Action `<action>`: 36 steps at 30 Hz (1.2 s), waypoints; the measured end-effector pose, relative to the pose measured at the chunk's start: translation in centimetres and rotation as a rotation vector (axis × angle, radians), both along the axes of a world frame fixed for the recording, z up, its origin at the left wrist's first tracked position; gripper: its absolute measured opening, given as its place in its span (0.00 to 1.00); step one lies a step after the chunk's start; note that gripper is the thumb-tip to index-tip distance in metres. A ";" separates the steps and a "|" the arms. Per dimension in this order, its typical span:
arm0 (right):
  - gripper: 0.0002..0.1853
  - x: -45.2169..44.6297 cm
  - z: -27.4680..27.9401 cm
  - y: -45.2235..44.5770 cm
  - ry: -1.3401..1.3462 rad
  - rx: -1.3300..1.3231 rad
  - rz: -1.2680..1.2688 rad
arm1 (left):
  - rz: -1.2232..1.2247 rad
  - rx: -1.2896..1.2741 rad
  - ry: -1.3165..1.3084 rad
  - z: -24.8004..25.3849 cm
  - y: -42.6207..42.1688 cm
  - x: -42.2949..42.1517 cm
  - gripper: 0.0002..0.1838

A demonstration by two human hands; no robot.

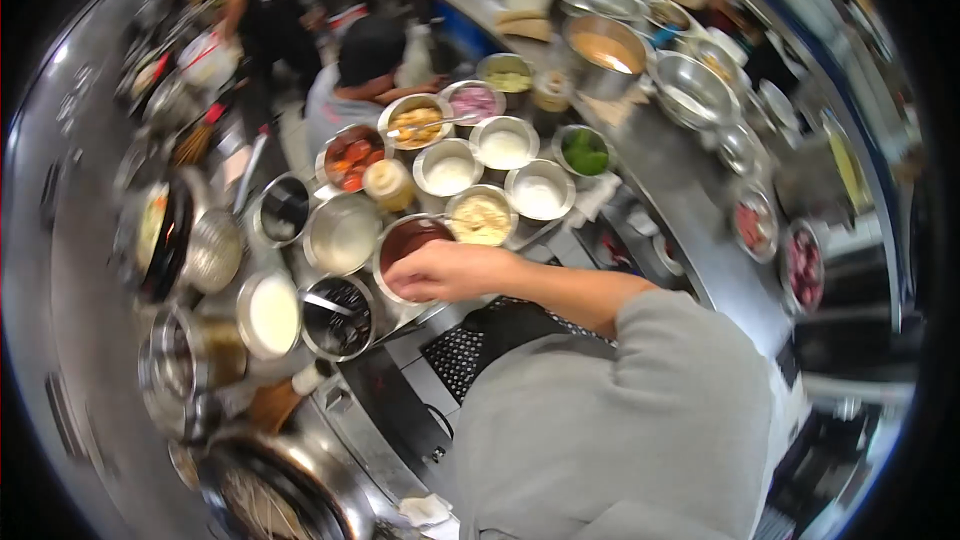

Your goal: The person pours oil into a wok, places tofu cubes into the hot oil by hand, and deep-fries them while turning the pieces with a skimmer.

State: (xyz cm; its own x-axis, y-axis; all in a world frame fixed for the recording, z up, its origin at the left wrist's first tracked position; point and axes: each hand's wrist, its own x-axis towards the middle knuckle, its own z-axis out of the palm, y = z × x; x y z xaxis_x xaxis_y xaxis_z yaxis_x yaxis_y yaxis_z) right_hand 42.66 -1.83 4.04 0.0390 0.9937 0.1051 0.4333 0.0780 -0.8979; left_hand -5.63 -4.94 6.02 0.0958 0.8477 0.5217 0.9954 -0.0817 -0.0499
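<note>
My right hand [440,272] reaches in from the right, over the near rim of a round metal container with dark reddish-brown contents [418,230]. Its fingers are curled together and point down; whatever they hold, if anything, is hidden. Beside it stand a bowl of pale yellow, minced-looking food [481,217], a container of black contents with a utensil in it [345,325], and a metal pot with a whitish inside [342,233]. A squeeze bottle with yellowish contents [388,183] stands just behind. My left hand is out of view.
Several bowls hold white powdery contents [540,190], green pieces [585,152] and red pieces [355,155]. Woks [300,480] and a container of white liquid [273,314] are at left. A steel counter [655,165] with bowls runs along the right. Two people [370,55] are beyond.
</note>
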 end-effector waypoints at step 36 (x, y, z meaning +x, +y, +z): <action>0.26 45.7 -10.7 -62.2 -0.243 -0.986 -2.044 | -0.988 -0.578 -0.195 2.4 -2.6 42.3 0.09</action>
State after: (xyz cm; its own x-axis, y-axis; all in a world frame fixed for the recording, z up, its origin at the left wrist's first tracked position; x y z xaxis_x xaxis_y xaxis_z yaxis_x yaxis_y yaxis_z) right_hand 88.37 -64.07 -6.68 0.7949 -0.6027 -0.0701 -0.5923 -0.7457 -0.3052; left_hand 36.70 -7.55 8.40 0.8093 0.5651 0.1601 0.4720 -0.7880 0.3954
